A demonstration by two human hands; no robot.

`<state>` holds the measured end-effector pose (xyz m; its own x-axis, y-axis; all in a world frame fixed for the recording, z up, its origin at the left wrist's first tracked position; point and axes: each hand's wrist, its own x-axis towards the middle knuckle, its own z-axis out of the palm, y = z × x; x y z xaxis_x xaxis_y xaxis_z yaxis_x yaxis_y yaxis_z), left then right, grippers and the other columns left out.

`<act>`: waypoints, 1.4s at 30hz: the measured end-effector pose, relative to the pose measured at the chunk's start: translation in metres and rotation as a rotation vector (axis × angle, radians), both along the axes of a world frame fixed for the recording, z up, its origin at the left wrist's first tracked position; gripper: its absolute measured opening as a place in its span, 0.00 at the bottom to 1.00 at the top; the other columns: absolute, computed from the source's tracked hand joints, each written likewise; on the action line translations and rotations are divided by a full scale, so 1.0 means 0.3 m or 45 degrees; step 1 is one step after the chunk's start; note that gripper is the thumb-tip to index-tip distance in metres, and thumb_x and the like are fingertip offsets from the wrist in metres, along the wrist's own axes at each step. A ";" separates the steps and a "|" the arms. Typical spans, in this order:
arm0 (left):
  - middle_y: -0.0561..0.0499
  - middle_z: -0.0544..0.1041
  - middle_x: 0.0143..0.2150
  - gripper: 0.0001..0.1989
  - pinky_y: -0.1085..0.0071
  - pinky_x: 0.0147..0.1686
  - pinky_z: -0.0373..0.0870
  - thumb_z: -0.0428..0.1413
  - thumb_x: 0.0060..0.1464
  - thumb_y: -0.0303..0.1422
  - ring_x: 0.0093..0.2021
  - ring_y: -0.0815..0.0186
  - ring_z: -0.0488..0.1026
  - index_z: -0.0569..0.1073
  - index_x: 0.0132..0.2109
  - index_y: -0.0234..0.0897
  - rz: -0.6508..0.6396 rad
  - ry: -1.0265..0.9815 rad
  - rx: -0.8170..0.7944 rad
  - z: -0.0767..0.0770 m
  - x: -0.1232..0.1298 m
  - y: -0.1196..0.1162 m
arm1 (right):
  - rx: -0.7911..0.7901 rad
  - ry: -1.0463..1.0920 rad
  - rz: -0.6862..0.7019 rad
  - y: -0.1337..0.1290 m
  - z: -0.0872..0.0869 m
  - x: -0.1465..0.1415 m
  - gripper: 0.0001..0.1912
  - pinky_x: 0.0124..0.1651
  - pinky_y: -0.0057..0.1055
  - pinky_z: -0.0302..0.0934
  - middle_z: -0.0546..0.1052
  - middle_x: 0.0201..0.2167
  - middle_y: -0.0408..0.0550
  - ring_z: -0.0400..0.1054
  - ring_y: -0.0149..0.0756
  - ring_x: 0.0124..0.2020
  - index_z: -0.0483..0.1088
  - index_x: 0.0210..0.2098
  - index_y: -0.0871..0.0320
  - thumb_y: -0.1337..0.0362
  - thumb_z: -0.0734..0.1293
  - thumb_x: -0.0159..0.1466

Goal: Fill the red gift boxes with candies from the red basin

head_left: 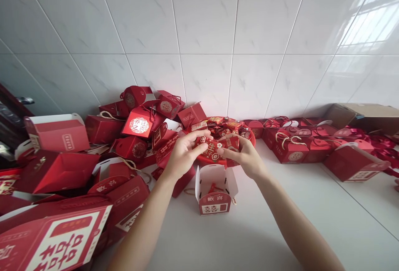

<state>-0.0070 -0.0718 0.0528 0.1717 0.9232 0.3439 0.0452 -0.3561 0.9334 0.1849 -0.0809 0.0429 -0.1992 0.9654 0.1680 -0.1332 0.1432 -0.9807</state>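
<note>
Nearest, at eight o'clock from the open gift box [214, 206], lies a large red double-happiness box [67, 242]. The open gift box stands on the tabletop [252, 229], flaps up, a red item [213, 188] inside its white interior. Just beyond it, at twelve, the left hand [183, 153] and right hand [247, 156], both partly closed, grip a red printed packet [212, 149] between thumbs and fingers. Behind them, a red basin [252, 137] holds wrapped sweets [230, 125]. Red gift boxes [139, 125] heap at ten; lined-up boxes [291, 150] sit at two, before a cardboard box [370, 111].
</note>
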 end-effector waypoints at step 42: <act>0.50 0.77 0.54 0.30 0.68 0.47 0.71 0.68 0.37 0.35 0.56 0.51 0.73 0.76 0.51 0.46 -0.479 1.346 -0.175 0.035 -0.075 -0.046 | 0.228 -0.355 0.414 -0.022 -0.034 -0.019 0.11 0.31 0.28 0.64 0.77 0.29 0.45 0.69 0.32 0.28 0.76 0.32 0.60 0.57 0.71 0.62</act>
<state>-0.0295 -0.0856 0.0634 0.5911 0.7702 -0.2394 0.7471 -0.4109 0.5225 0.1791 -0.0875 0.0328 -0.5483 0.8060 0.2232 0.0664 0.3080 -0.9491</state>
